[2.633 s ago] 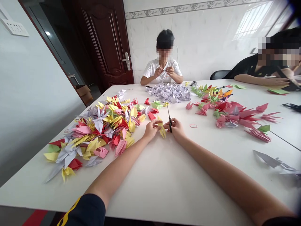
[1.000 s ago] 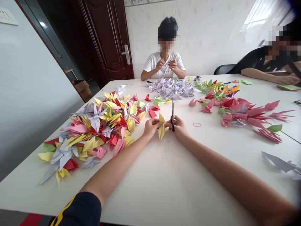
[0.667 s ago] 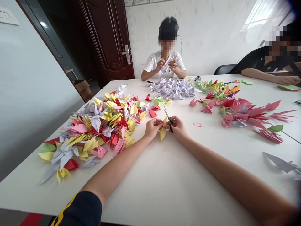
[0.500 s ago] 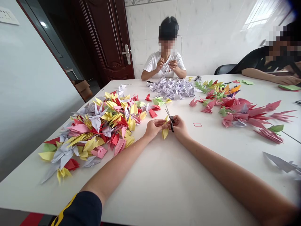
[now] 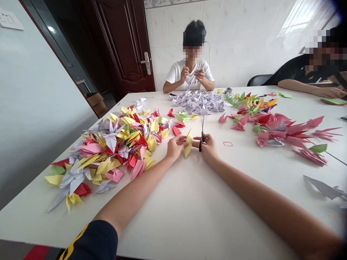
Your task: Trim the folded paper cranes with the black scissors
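Between the fingers of my left hand [image 5: 175, 147] is a yellow origami crane [image 5: 189, 142], its folded wings held upright just above the table. My right hand [image 5: 208, 147] is closed around a pair of scissors [image 5: 202, 135] with black handles, blades pointing up and away from me. A fingertip of the right hand reaches toward the crane; whether it touches is hard to make out. To the left lies a large heap of folded paper cranes [image 5: 119, 144] in yellow, red, pink, white and green.
Across the white table [image 5: 173, 216] a person in a white shirt [image 5: 189, 74] works behind a pile of white cranes [image 5: 199, 101]. Pink, green and orange cranes [image 5: 279, 128] spread at the right. Another person's forearm [image 5: 300, 88] rests at the far right. A grey paper piece [image 5: 321, 186] lies nearer.
The scissors have turned upright and shifted slightly right, apart from the crane. The crane has turned and moved a little left in my left hand.
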`<state>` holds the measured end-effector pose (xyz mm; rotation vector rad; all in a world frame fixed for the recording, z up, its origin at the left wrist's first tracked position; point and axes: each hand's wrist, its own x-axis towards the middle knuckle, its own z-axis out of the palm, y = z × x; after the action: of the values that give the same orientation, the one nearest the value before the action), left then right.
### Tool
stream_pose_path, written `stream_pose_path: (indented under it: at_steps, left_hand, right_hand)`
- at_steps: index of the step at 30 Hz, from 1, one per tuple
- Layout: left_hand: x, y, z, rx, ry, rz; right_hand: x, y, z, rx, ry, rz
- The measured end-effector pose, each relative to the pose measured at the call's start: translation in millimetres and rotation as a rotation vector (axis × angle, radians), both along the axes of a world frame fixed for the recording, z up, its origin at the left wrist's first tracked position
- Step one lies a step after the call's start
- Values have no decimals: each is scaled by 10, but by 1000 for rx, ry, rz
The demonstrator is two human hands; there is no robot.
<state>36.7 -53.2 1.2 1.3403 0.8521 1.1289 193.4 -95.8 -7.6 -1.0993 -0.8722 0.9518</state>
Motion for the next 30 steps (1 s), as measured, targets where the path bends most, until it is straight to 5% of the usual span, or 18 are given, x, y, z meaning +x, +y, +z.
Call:
stream_pose_path:
  at_steps: [5,15,25,30]
  left_hand:
    - [-1,-3,8,62,54,84]
    - [19,-90,88,219,116,108]
    - [27,-265,80,667,333,303]
    - [18,-250,54,748,345,307]
  right_hand:
    - [-23,-17,61,-14,-2,120]
    - [-52,-62,124,34,0,109]
    - [-103,-75,91,119,96,87]
    - [-136,-73,66,167,107,100]
